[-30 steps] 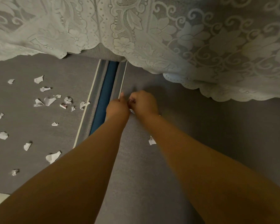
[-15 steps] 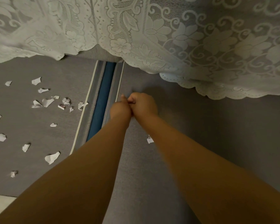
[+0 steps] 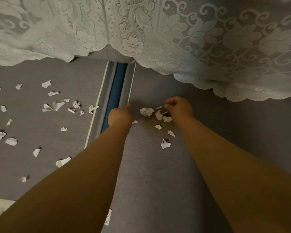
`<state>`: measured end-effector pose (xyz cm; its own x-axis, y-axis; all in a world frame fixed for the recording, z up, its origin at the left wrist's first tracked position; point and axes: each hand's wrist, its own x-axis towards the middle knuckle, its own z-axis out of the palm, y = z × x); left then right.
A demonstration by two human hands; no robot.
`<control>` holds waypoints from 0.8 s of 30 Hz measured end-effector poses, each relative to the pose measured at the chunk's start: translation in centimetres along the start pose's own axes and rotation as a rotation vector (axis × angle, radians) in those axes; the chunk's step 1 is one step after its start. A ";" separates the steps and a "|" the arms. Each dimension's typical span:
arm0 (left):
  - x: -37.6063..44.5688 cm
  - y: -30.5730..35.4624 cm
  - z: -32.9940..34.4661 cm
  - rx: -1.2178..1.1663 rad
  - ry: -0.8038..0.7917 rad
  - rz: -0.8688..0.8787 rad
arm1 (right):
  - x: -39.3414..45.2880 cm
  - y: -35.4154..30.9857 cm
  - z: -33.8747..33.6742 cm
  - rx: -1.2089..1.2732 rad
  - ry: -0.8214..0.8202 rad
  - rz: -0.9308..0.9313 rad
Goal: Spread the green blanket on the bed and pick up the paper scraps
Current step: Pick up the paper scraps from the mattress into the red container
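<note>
Both curled hands, left hand (image 3: pixel 120 115) and right hand (image 3: pixel 179 108), seemed to grasp nothing; better to gather the paper scraps (image 3: pixel 160 115) at 12 o'clock into one heap first.

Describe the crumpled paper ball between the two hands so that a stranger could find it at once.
Start at the blue strip between the grey surfaces. Just right of it, between the left hand and right hand, lies the crumpled paper ball. Its neighbours are flat torn scraps.

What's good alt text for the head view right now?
Two bare forearms reach over a grey fabric surface, left hand and right hand flanking a cluster of torn white paper scraps. More white scraps lie scattered left of a blue seam strip; a pale floral lace cloth hangs across the top.
</note>
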<state>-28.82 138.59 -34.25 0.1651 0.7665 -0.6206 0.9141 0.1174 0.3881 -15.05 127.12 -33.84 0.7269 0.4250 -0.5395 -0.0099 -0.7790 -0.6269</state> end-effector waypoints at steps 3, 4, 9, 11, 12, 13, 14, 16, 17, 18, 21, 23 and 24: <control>-0.2 0.1 -0.4 0.120 -0.025 0.017 | -0.1 0.6 1.2 -0.070 -0.089 -0.037; -0.2 -0.2 -0.2 -0.030 -0.001 -0.024 | -0.2 0.5 1.5 -0.115 -0.089 -0.053; -1.4 -1.6 0.8 0.062 0.157 0.172 | -0.4 0.2 2.0 -0.371 -0.091 -0.122; -1.6 -1.4 1.2 0.144 0.078 0.200 | -0.3 -0.1 1.7 -0.442 -0.134 -0.080; -1.7 -1.2 1.4 0.189 0.011 0.177 | -0.2 -0.2 1.5 -0.428 -0.147 -0.064; -1.8 -1.0 1.5 0.241 -0.038 0.150 | -0.2 -0.2 1.3 -0.382 -0.130 -0.066; -1.7 -1.0 1.7 0.297 -0.063 0.141 | -0.3 -0.1 1.1 -0.313 -0.086 -0.085; -1.2 -1.1 2.0 0.392 -0.110 0.135 | -0.5 -0.1 1.1 -0.192 0.002 -0.116; -1.1 -1.1 2.0 0.426 -0.151 0.120 | -0.6 -0.1 1.2 -0.159 0.015 -0.122; -1.0 -1.1 1.9 0.443 -0.189 0.105 | -0.5 -0.3 1.3 -0.133 0.015 -0.115; -1.0 -1.3 2.1 0.390 -0.103 0.197 | 0.1 -0.4 1.3 -0.010 0.030 -0.018; -1.3 -1.0 2.0 0.315 -0.004 0.304 | 0.5 0.0 1.2 0.116 0.055 0.053; -1.3 -0.7 2.0 0.295 0.032 0.356 | 0.6 0.3 1.1 0.165 0.071 0.072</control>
<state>-28.96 136.28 -35.11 0.4804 0.7463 -0.4607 0.8697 -0.3374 0.3603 -15.39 127.65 -34.95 0.7665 0.3329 -0.5492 -0.1715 -0.7179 -0.6747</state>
